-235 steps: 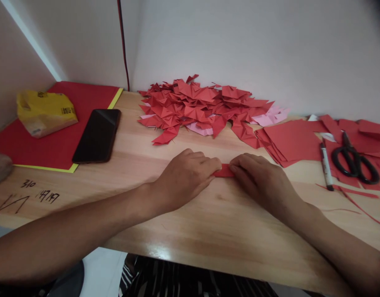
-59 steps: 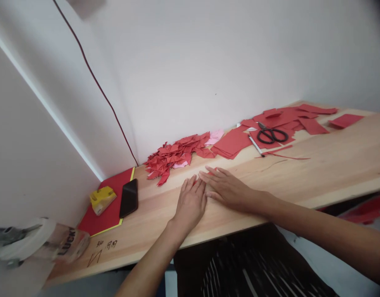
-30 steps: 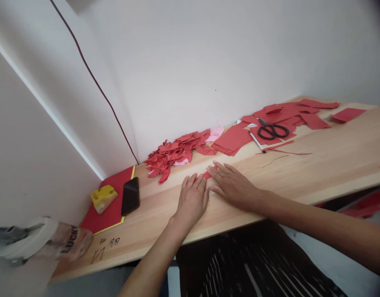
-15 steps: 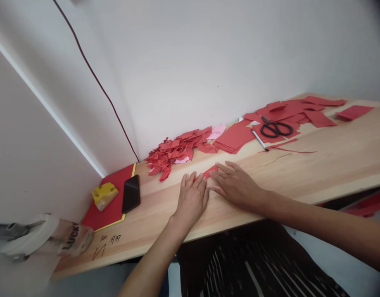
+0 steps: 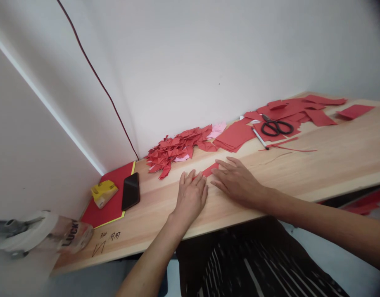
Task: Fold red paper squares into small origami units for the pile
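A narrow folded strip of red paper lies flat on the wooden table, partly covered by my fingers. On its left end rests my left hand, palm down with the fingers stretched out. My right hand lies over the other end, its fingers extended and spread. Just beyond my left hand is a heap of folded red paper pieces. A stack of flat red paper sheets sits behind my right hand.
Black-handled scissors and a pen lie at the right among more red sheets. To the left are a phone, a yellow packet on a red folder, and a clear bottle marked LUCKY.
My hands have slid slightly apart along the red paper strip, uncovering a little more of it. The camera view has shifted slightly; the other things stay put.
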The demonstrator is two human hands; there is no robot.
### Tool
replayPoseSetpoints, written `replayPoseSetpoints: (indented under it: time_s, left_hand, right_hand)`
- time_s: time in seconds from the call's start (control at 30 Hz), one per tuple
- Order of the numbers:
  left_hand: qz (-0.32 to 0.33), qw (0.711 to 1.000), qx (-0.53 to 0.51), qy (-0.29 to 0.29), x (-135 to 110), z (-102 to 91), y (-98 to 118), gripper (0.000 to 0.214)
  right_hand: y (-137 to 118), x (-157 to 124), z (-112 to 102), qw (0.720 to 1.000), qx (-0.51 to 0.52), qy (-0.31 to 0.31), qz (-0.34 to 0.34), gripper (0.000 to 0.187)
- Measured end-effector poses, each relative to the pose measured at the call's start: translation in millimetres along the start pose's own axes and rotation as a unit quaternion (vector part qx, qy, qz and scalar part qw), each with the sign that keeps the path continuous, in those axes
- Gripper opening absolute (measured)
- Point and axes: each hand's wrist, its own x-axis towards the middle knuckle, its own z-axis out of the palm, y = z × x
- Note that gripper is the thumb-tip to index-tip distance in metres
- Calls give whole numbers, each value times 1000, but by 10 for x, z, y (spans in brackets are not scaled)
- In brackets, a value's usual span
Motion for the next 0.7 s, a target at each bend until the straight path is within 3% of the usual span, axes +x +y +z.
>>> replayPoseSetpoints:
  time_s: [0.1, 0.27, 0.47, 0.7]
  left_hand:
    - [0, 1000, -2, 2, 0, 5, 0, 32]
    - [-10, 1000, 5, -20, 5, -9, 10, 34]
    - [-11, 1000, 5, -20, 8, -3, 11, 33]
    - [-11, 1000, 7, -17, 5, 2, 2, 32]
  right_hand:
    - [6, -3, -8, 1000, -1, 11, 2, 36]
    - [-2, -18, 29, 997, 31, 12, -73, 32]
    - [22, -10, -5, 999, -21, 29, 15, 36]
    - [14, -4, -22, 1000, -12, -1, -9, 36]
